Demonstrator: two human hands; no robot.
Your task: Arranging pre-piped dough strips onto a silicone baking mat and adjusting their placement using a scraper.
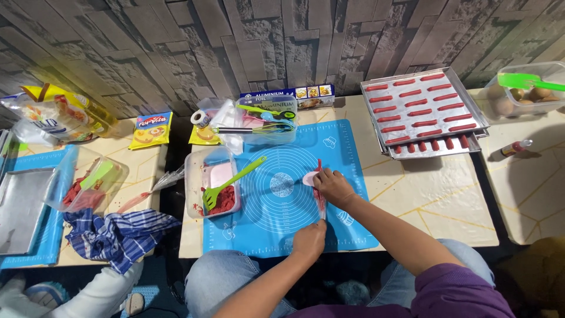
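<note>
Currently, head view: right hand (333, 186) clenched around the far part of a clear piping bag (319, 194) with red filling, tip over a small pale dough disc (309, 178) near the centre of the blue silicone mat (347, 147). Left hand (310, 239) pinches the near end of the same bag, at the near edge of the mat. Mat lies on the cream worktop (435, 200). Left of the hands, on the mat: clear tub (213, 182) holding red paste and a green slotted spatula (229, 182). Far right: metal tray (424, 109) with rows of red strips. Far side: foil box (288, 95). On the left worktop: striped cloth (118, 235), another tub (88, 185) with red paste, yellow packets (152, 129).
</note>
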